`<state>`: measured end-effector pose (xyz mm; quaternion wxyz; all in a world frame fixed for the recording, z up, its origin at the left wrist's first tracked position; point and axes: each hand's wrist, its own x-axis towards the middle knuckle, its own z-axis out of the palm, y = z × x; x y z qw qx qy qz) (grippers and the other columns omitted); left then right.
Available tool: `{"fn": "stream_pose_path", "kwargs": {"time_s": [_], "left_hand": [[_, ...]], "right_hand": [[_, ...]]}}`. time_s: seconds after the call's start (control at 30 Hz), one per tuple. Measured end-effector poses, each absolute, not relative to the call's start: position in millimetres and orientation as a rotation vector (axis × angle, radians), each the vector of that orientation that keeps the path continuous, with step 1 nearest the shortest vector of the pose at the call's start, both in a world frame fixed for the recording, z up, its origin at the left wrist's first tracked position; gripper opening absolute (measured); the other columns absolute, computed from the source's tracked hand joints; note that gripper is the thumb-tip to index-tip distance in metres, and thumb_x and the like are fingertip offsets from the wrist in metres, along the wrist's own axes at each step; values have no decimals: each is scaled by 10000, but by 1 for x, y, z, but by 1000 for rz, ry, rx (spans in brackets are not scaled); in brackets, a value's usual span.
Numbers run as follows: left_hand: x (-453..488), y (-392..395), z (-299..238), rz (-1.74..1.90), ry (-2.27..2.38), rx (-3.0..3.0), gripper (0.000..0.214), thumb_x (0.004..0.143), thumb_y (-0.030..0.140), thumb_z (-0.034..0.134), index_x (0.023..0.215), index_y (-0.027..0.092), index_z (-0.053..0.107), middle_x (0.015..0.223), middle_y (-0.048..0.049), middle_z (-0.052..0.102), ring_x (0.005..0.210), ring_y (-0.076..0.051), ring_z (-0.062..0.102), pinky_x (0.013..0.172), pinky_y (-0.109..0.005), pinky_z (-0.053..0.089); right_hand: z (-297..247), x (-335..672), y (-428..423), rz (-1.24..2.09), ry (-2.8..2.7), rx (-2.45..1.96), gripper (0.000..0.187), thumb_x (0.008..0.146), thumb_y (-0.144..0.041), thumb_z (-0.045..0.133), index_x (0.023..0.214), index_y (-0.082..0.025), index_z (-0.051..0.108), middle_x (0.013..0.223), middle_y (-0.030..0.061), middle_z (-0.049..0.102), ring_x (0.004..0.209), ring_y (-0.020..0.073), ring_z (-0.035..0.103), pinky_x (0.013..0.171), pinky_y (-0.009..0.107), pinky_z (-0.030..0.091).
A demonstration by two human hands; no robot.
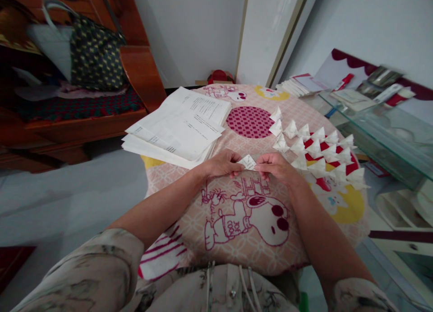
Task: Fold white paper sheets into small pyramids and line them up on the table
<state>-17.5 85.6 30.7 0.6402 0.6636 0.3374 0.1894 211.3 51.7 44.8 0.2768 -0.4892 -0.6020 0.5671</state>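
Between my two hands is a small folded piece of printed paper (248, 162), held just above the table with a corner pointing up. My left hand (225, 163) pinches its left side between thumb and fingers. Its right side is gripped by my right hand (274, 166), also closed in a pinch. To the right on the cloth stand several pointed folded-paper pieces (318, 150), set out in rough rows. A stack of printed sheets (176, 127) lies at the left of the table, its sheets slightly fanned.
A patterned cloth with cartoon figures covers the round table (216, 190). Close on the right is a glass shelf (379, 131) holding a metal pot (384, 77) and cards. On the left, a wooden bench (144, 77) carries a dark patterned bag (96, 54).
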Motion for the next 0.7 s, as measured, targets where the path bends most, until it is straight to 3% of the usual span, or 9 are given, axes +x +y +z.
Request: {"fn": "stream_pose_path", "kwargs": {"time_s": [0.2,0.33,0.5,0.7], "left_hand": [[-16,84,37,452,833,1521,175,793,135,628,624,131,583,527,23,583,422,-46,500,422,-158,374],[-15,82,40,466,861,1541,150,794,113,608,646,131,591,532,24,594,425,-52,514,425,-164,396],[-22,89,34,606,935,1499,199,816,147,614,626,138,555,518,8,595,422,-60,525,419,-168,383],[-25,94,32,814,871,1359,195,872,271,645,762,109,629,662,-27,656,571,-89,608,558,-204,518]], "right_hand": [[44,204,51,1525,-1586,-1319,293,762,-429,714,641,-170,647,589,24,667,461,108,575,444,223,461],[42,199,50,1490,-1574,-1317,293,747,-401,721,588,-181,610,524,-5,609,424,90,524,398,203,413],[43,213,52,1436,-1500,-1333,305,714,-380,745,548,-186,578,503,-19,578,391,82,480,364,205,367],[44,214,52,1369,-1501,-1288,290,714,-396,758,575,-182,621,531,-5,608,436,100,513,415,229,416]]}}
